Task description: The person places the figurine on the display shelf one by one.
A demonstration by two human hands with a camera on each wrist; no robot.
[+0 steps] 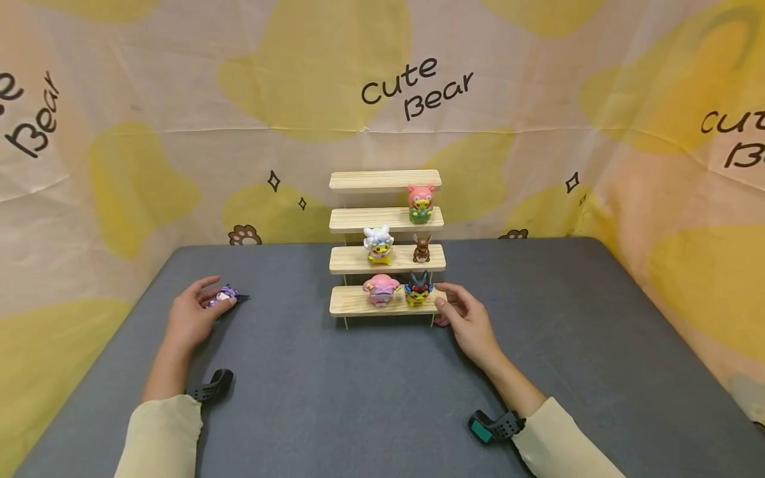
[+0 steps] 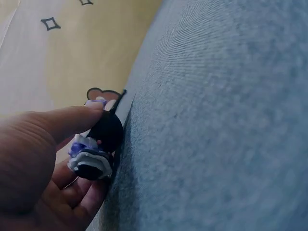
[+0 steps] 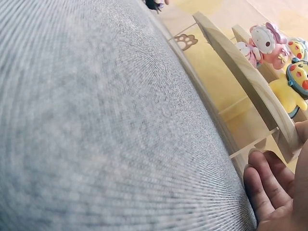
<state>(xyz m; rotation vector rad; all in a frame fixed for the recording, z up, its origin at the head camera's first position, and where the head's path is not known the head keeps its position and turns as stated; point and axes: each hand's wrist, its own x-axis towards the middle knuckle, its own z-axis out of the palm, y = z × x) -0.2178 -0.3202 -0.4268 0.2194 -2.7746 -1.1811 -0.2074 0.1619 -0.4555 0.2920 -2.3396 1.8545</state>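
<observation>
My left hand (image 1: 194,310) pinches a small purple, white and black figurine (image 2: 89,156) between thumb and fingers, low over the table at the left. A thin black point sticks out of the figurine. At the middle, my right hand (image 1: 469,322) grips the right end of the lowest tier of a wooden display stand (image 1: 346,302), thumb at the front edge. Beside that thumb sits a yellow figurine with a dark eared hood (image 1: 418,290). A pink figurine (image 1: 381,290) is left of it on the same tier.
Higher up stand a white-hooded yellow figurine (image 1: 378,247), a brown rabbit-like figurine (image 1: 421,249) and a pink-and-green figurine (image 1: 421,204). The grey table (image 1: 335,405) ends at a patterned cloth backdrop (image 1: 239,79).
</observation>
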